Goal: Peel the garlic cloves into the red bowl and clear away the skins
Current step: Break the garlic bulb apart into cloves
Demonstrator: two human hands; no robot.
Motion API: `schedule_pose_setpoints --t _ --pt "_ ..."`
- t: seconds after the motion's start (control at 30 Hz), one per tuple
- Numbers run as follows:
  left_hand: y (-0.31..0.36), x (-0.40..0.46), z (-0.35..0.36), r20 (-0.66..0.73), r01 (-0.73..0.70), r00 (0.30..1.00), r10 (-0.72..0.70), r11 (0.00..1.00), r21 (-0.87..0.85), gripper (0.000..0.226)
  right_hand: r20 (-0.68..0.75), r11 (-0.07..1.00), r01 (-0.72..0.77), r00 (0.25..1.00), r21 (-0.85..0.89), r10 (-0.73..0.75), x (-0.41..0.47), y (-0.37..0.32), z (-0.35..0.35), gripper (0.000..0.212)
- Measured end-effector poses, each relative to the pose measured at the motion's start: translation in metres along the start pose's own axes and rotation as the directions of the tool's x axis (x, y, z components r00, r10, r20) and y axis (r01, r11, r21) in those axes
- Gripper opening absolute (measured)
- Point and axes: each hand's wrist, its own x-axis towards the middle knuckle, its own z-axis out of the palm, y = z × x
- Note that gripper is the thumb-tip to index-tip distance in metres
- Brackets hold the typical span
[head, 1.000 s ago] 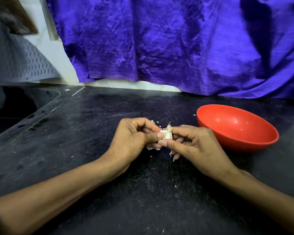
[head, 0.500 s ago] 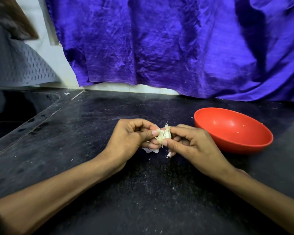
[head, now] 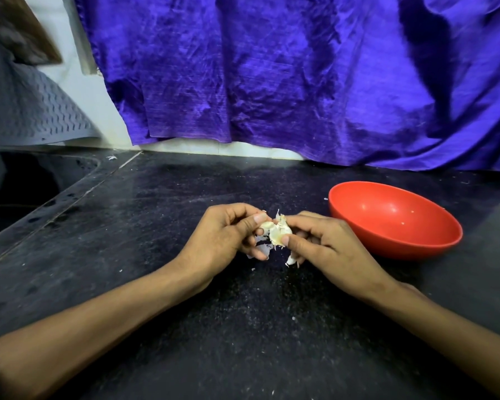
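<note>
Hands meet at the centre of the black speckled stone counter [head: 156, 226]. Left hand [head: 223, 235] and right hand [head: 324, 243] both pinch one pale, partly skinned garlic clove [head: 276, 230] between thumb and curled fingers. Loose white papery skins [head: 261, 246] lie beneath the hands. Round red plastic bowl [head: 416, 243] stands just right of the right hand, toward the counter's right edge.

Red bowl [head: 393, 220], purple cloth [head: 286, 76], black counter [head: 156, 255].
</note>
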Motion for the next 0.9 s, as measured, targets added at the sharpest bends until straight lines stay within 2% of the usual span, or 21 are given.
schedule_pose_setpoints --t 0.3,0.47,0.6,0.7,0.8,0.9 --pt "0.000 -0.002 0.001 0.019 -0.001 1.000 0.001 0.999 -0.037 0.035 -0.027 0.997 0.024 0.999 -0.073 -0.026 0.000 -0.001 -0.003 0.022" --pt "0.002 0.001 -0.003 -0.007 -0.039 0.999 0.039 0.999 -0.033 0.025 -0.114 0.986 0.055 0.991 -0.158 -0.073 0.002 -0.004 -0.010 0.022" --pt "-0.002 0.000 -0.001 0.031 -0.023 0.999 0.022 0.999 0.035 0.006 -0.178 0.982 0.052 0.980 -0.183 -0.085 0.003 -0.004 -0.016 0.021" --pt "-0.003 -0.002 -0.003 0.075 -0.008 0.997 -0.002 0.991 0.135 0.017 -0.195 0.980 0.050 0.977 -0.192 -0.088 0.003 -0.004 -0.017 0.022" --pt "0.001 -0.004 -0.003 0.120 -0.127 0.989 0.091 0.930 0.345 0.014 -0.197 0.995 0.008 0.980 -0.096 -0.027 0.003 -0.006 -0.016 0.025" --pt "0.002 -0.007 -0.002 0.171 -0.202 0.975 0.141 0.882 0.426 0.008 -0.179 0.994 -0.056 0.981 0.092 0.071 0.004 -0.005 -0.016 0.020"
